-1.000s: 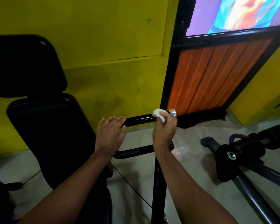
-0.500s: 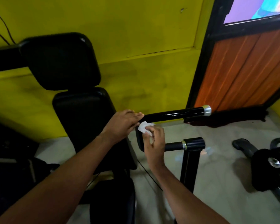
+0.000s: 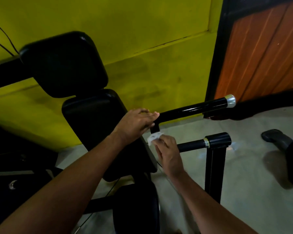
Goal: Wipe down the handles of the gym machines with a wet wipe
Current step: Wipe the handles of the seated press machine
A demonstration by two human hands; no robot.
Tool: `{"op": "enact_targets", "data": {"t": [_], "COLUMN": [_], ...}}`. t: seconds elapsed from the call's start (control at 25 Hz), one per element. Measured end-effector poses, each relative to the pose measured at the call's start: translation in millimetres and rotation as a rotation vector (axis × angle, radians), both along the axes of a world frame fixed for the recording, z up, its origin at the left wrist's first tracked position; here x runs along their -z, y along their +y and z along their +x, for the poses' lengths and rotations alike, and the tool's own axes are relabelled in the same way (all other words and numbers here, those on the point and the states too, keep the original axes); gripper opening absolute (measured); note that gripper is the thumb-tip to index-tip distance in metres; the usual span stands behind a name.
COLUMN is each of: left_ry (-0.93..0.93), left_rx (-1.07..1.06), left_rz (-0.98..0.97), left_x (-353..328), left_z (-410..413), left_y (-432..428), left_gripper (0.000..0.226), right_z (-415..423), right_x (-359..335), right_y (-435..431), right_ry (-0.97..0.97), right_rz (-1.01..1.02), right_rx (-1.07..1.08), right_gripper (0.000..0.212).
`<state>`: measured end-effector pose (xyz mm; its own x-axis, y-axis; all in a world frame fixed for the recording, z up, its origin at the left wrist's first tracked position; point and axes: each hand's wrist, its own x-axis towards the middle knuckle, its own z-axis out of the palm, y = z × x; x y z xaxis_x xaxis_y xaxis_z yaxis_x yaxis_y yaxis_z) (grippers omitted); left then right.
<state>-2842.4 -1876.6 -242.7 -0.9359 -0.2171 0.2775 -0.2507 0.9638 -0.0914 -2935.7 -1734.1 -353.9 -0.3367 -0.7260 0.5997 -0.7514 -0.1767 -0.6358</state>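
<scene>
- Head view: the right hand pinches a crumpled white wet wipe in its curled fingertips, against the short black bend that joins the upper handle to the lower grip bar.
- The left hand lies over the upper handle's inner end with fingers nearly straight, gripping nothing. It looks to be steadying the frame.
- Judged step: wiping the bend. Wrap the wipe round the tube rather than dabbing one face, so the hidden underside is reached.
- The lower grip bar probably comes next. Sweep along it toward the black collar, pressing firmly.
- Risk: so small a wipe may slip from the fingertips or dry out, so refold it to a damp face.
</scene>
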Motion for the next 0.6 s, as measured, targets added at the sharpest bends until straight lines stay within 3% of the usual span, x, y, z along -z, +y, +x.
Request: {"op": "enact_targets", "data": {"t": [0.12, 0.2, 0.36, 0.44, 0.52, 0.6], "left_ry": [0.016, 0.009, 0.007, 0.003, -0.015, -0.04], "left_rx": [0.011, -0.007, -0.049, -0.055, -0.041, -0.024], "left_rz": [-0.021, -0.015, 0.024, 0.05, 0.05, 0.05], "left_x": [-4, -6, -1, -2, -5, -10], "left_z": [0, -1, 2, -2, -2, -3], "left_y": [0, 0, 8, 9, 8, 2], "left_gripper": [0.04, 0.041, 0.043, 0.043, 0.042, 0.041], "right_z": [2, 2, 12, 5, -12, -37], "right_x": [-6, -11, -2, -19, -36, -38], "right_y": [-4, -5, 12, -4, -26, -40], "right_ry": [0.16, 0.122, -0.451, -0.75, -1.132, -1.345], "right_rz": [-0.031, -0.023, -0.029, 0.023, 0.202, 0.439], "right_rx": [0.029, 0.044, 0.11, 0.165, 0.04, -0.175], "right_gripper": [0.025, 0.025, 0.035, 0.022, 0.023, 0.018]}}
